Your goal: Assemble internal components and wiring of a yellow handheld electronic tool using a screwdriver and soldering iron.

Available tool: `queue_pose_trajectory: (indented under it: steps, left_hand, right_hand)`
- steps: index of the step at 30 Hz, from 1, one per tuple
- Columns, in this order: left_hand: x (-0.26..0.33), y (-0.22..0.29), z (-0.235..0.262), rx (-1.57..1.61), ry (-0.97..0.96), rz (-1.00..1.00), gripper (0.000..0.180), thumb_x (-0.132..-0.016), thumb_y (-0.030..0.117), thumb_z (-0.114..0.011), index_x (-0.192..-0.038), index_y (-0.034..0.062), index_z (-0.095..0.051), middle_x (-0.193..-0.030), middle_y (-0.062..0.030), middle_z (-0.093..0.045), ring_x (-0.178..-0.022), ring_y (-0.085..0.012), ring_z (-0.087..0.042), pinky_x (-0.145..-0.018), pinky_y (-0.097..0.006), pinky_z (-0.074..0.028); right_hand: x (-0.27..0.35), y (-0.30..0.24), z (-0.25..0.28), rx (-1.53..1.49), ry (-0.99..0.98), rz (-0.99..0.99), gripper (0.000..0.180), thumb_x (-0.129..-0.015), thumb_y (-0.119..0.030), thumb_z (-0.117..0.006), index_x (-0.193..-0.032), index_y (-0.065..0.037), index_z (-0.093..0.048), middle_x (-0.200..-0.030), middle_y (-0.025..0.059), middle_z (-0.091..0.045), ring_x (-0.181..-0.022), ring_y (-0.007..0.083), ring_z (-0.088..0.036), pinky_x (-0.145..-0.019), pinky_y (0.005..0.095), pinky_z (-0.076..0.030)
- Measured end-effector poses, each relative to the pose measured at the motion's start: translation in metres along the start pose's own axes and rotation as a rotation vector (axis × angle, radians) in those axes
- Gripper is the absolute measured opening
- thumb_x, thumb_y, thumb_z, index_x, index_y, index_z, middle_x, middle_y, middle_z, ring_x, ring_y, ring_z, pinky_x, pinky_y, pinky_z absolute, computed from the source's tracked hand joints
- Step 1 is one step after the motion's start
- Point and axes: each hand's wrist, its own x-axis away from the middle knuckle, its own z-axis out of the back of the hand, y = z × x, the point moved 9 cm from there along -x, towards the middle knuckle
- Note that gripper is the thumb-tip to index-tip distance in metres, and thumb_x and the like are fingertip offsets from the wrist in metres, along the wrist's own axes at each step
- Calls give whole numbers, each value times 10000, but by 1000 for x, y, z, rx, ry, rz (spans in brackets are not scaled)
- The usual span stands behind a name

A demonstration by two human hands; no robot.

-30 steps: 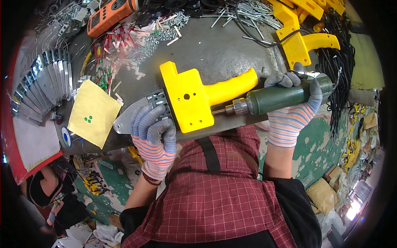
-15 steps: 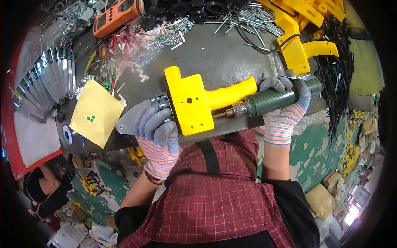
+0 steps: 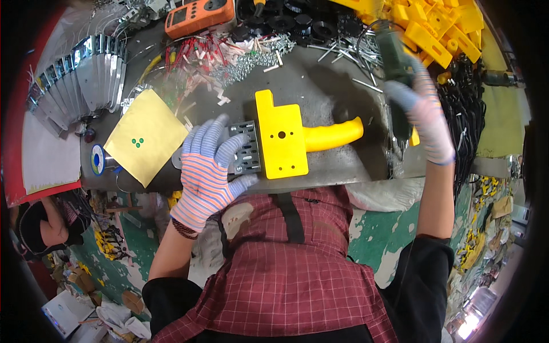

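A yellow plastic housing with a handle [image 3: 286, 140] lies on the grey metal bench [image 3: 320, 86], its handle pointing right. A perforated metal plate [image 3: 246, 147] sticks out from its left side. My left hand [image 3: 209, 166], in a striped glove, rests flat on that plate with fingers spread. My right hand [image 3: 420, 111], gloved too, grips a green electric screwdriver [image 3: 392, 60] and holds it raised at the right, well away from the housing. The tool is blurred.
A yellow sheet [image 3: 146, 137] with green dots lies left of my hand. Several silver metal parts [image 3: 74, 91] fan out at far left. An orange meter [image 3: 200, 16], screws and white bits sit at the back. More yellow housings [image 3: 440, 31] pile at top right beside black cables [image 3: 463, 114].
My right hand has pulled the green screwdriver off the housing and swung it up to the right. My left hand has loosened from gripping the housing and now lies flat on the metal plate.
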Motion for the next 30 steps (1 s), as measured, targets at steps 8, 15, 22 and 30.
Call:
queue_pose_trajectory:
  steps: [8, 15, 22, 30]
  left_hand:
    - [-11, 6, 14, 245, -195, 8, 677, -684, 409, -829, -1257, 136, -595, -1223, -152, -586, -1078, -354, -560, -958, -466, -435]
    - [-16, -5, -7, -136, -466, -774, 331, -934, 218, -619, -1190, 11, -579, -1112, -91, -643, -1051, -196, -614, -902, -326, -483]
    - [-37, -13, 6, 144, -132, 243, 387, -812, 241, -712, -1130, 48, -602, -1097, -174, -606, -1024, -357, -588, -894, -401, -477]
    - [-46, 55, -17, -118, 12, 76, 312, -721, 344, -748, -932, 133, -655, -1228, -136, -541, -1207, -391, -456, -1079, -607, -282]
  right_hand:
    - [2, -37, -8, 519, 141, 341, 378, -882, -207, -672, -1203, -14, -624, -1102, 160, -687, -987, 306, -657, -901, 351, -498]
    - [52, -73, -62, 216, -213, 287, 248, -845, -266, -715, -902, -25, -697, -812, 105, -677, -726, 215, -643, -664, 330, -495]
    - [47, 8, -93, 273, -263, 100, 260, -885, -262, -674, -908, -3, -692, -793, 181, -675, -723, 305, -664, -663, 372, -510]
    - [44, 9, -90, 198, -239, 35, 211, -889, -205, -662, -914, 3, -685, -805, 175, -678, -730, 271, -665, -682, 332, -514]
